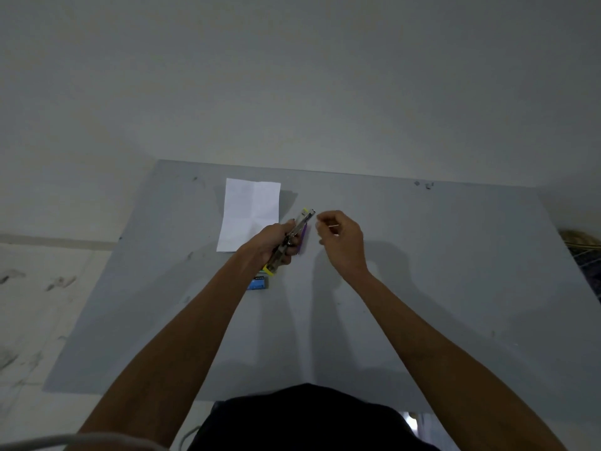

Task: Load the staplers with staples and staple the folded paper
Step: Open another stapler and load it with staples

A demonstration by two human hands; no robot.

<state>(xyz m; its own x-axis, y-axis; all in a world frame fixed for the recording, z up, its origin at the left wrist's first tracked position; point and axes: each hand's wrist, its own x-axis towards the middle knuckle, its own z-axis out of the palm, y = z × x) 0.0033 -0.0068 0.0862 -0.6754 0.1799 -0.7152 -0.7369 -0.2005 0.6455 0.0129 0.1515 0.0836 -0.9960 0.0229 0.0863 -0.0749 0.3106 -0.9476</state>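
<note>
The left hand [276, 244] grips a slim yellow stapler [300, 222] with a shiny metal rail, held above the middle of the matte grey table [422, 271]. Just right of it, the right hand [340, 237] curls its fingers and pinches a thin pale strip [334, 225]. The white, creased paper [250, 214] lies flat, far and left of the hands.

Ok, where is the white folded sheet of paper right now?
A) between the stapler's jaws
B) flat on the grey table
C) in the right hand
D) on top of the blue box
B: the white folded sheet of paper lies flat on the grey table, beyond the left hand that grips the yellow-and-metal stapler; the right hand pinches only a thin pale strip.
</note>
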